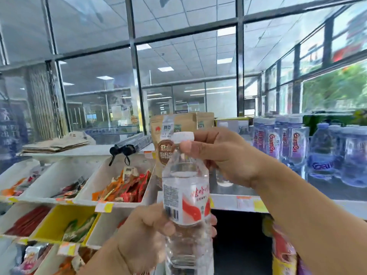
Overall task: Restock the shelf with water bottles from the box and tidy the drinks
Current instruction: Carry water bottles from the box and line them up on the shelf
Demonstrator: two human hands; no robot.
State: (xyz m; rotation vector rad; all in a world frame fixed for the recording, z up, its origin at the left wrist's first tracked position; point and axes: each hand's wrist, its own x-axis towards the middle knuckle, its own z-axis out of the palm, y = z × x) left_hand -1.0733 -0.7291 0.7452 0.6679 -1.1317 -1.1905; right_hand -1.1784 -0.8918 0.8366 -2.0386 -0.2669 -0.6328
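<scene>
Restocking under way: left hand [151, 231] grips bottle [186, 195] body, right hand [220, 155] pinches cap. Next: stand it on shelf [297, 203], right of centre.

The water bottle [186, 197] stands upright at lower centre of the frame: clear plastic, white screw cap on, white label with a red band and barcode. The shelf [246, 203], white-edged with yellow price tags, runs across the right of the frame. Purple-labelled bottles [309, 147] stand upright on it at right.

Clear glossy plastic water bottle [186, 195], ribbed white cap [183, 136]; matt brown paper pouches [178, 124]
</scene>
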